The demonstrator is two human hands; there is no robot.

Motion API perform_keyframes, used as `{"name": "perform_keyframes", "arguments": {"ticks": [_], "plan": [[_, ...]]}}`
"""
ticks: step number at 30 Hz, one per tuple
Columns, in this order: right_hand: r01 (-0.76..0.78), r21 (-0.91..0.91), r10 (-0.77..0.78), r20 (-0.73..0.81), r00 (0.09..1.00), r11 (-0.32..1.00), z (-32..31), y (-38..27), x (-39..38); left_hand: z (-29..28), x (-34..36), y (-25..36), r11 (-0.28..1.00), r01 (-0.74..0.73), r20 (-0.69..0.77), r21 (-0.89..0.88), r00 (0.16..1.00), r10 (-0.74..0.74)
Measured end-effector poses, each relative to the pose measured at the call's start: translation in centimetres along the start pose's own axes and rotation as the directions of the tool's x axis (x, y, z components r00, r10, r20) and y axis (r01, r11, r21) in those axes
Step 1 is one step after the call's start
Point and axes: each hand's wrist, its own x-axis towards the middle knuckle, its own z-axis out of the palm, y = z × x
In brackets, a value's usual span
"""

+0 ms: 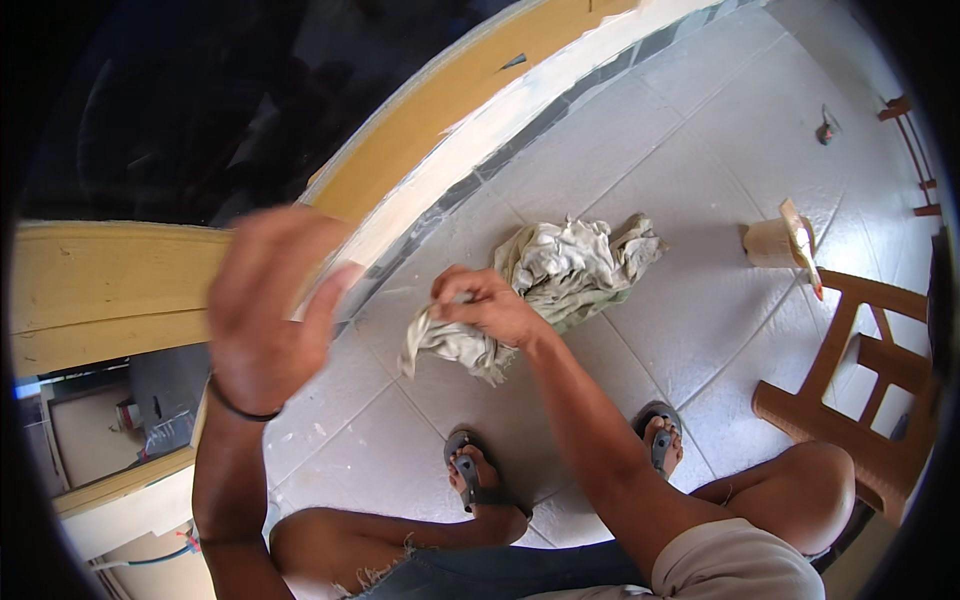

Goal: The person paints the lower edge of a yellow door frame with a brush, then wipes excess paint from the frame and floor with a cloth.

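Note:
My right hand [488,306] pinches a dirty whitish rag [455,345] above the tiled floor, its loose end hanging to the left. Behind and right of that hand lies a crumpled pile of stained cream and pale green cloth [570,268]; whether it is one piece with the rag, I cannot tell. My left hand [272,305], wearing a dark wristband, is raised at the corner of the yellow frame [120,290]. Motion blurs its fingers, but the thumb stands apart from them and nothing shows in the gap. Whether this hand touches the frame is unclear.
A beige container [768,244] with a paintbrush [800,245] across its top stands at the right. Near it is a brown plastic stool [850,390]. A small dark object [826,130] lies on the tiles [700,190] farther back. My sandalled feet [473,472] flank the middle.

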Motion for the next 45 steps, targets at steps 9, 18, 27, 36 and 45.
{"name": "perform_keyframes", "arguments": {"ticks": [9, 18, 27, 36, 45], "plan": [[0.329, 0.181, -0.226, -0.430, 0.874, 0.927, -2.7, -5.7, 4.4, -8.8, 1.0, -7.3, 0.518, 0.294, -0.458, 0.803, 0.861, 0.221], [0.322, 0.304, -0.198, -0.374, 0.906, 0.897, -3.2, -5.3, 5.2, -6.3, 0.6, -10.3, 0.540, 0.290, -0.505, 0.790, 0.807, 0.306], [0.176, 0.464, -0.117, -0.154, 0.981, 0.868, -4.6, -4.5, 4.2, -5.8, 1.3, -10.1, 0.574, 0.303, -0.554, 0.761, 0.763, 0.333], [0.382, -0.310, -0.491, -0.588, 0.643, 0.871, -2.2, -3.7, 7.2, -5.7, 1.4, -9.9, 0.555, 0.264, -0.519, 0.788, 0.771, 0.370], [0.259, -0.710, -0.755, -0.626, 0.195, 0.655, -0.8, -5.4, 10.3, -5.8, 1.4, -10.5, 0.541, 0.229, -0.499, 0.809, 0.753, 0.428]]}}
